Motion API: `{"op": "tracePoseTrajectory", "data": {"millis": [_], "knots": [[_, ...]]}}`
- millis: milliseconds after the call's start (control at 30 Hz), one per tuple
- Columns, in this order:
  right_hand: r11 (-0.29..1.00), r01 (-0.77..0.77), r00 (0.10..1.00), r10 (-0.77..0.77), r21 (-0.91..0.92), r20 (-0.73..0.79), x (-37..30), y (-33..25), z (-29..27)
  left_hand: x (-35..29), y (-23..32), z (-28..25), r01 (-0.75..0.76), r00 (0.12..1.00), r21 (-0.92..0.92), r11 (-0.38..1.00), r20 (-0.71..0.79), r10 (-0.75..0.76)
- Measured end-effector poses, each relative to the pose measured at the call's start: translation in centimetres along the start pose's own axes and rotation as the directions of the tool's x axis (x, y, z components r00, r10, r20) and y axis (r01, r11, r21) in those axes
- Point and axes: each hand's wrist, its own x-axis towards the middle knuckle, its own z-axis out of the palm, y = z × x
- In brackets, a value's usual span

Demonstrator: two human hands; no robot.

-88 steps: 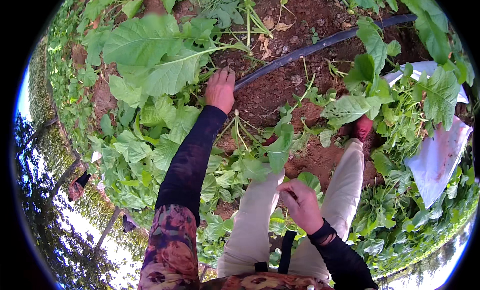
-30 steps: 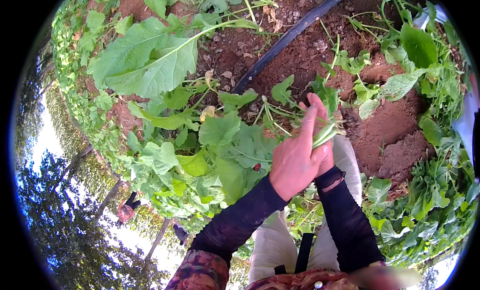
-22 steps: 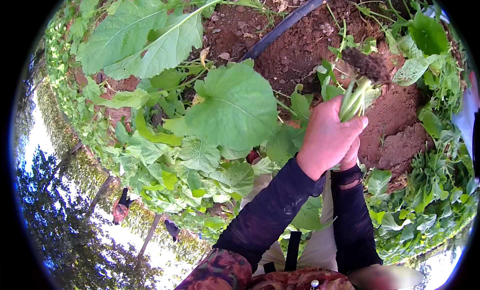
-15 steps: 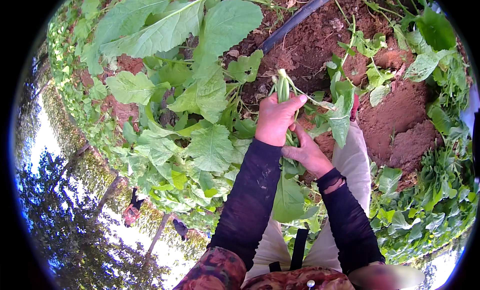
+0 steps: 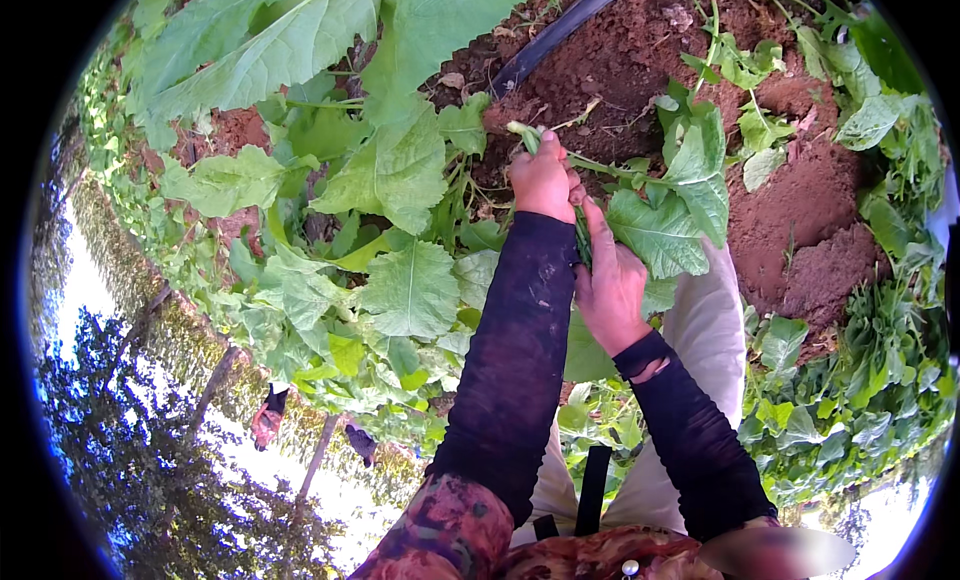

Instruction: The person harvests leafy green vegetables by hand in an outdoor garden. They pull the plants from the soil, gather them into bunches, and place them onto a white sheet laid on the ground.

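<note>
My left hand (image 5: 545,185) is closed around a small bunch of leafy greens (image 5: 660,230), whose pale cut-looking stem ends poke out above the fist. Broad green leaves of the bunch hang to the right and down over my leg. Just below, my right hand (image 5: 612,285) is at the lower stems, its thumb and fingers around them and its index finger stretched up toward the left hand. Part of the stems is hidden by both hands.
Large-leaved plants (image 5: 410,285) grow thickly on the left, with big leaves high at upper left. A dark hose (image 5: 560,35) crosses reddish soil (image 5: 800,220) ahead. More greens (image 5: 860,400) line the right. Two people (image 5: 268,420) stand far off near trees.
My left hand has tilted the bunch, so its stem ends now point up and left. The right hand has turned, its index finger straightened, and the leaves have swung right.
</note>
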Motion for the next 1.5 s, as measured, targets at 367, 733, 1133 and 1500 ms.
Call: {"op": "tracePoseTrajectory", "data": {"millis": [367,733,1133,1500], "knots": [[0.970,0.215,0.917,-0.241,0.114,0.317,-4.5,-1.4,1.9,6.5,8.8,-6.9,-0.421,0.663,0.907,0.013,0.298,0.687],[0.985,0.173,0.906,-0.153,-0.014,0.394,-4.6,0.0,3.6,7.1,7.5,-11.7,0.016,0.833,0.794,-0.607,0.326,0.448],[0.986,0.169,0.923,-0.151,-0.019,0.355,-5.0,0.5,4.5,6.9,9.2,-9.0,0.113,0.760,0.082,-0.990,0.635,0.139],[0.993,0.112,0.940,-0.100,-0.018,0.326,-4.6,0.4,4.5,8.3,9.2,-10.3,-0.055,0.500,0.271,-0.961,0.841,0.208]]}}
